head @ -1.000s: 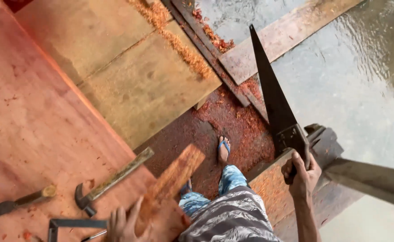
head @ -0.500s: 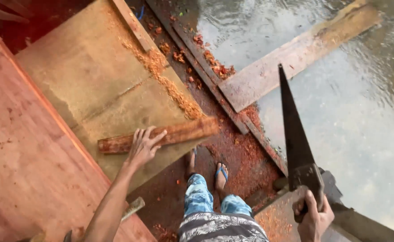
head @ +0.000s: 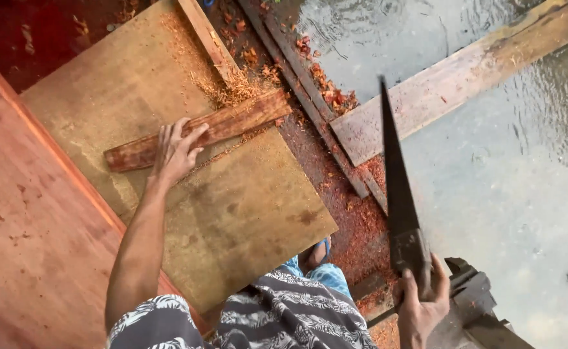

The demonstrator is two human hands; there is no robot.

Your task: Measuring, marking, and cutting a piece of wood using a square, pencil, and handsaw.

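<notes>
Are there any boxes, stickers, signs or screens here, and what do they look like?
None in view: no packages, labels, signs or screens.
What shows instead is bare wood and tools: a reddish-brown wooden strip under the left hand, and a dark long-bladed handsaw held by the right hand.

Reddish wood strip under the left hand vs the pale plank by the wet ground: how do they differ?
The reddish wood strip is dark red-brown; the pale plank is greyish. The strip is narrower than the plank. The strip lies on the plywood sheet under the left hand; the plank lies untouched on wet ground. Both lie flat.
</notes>
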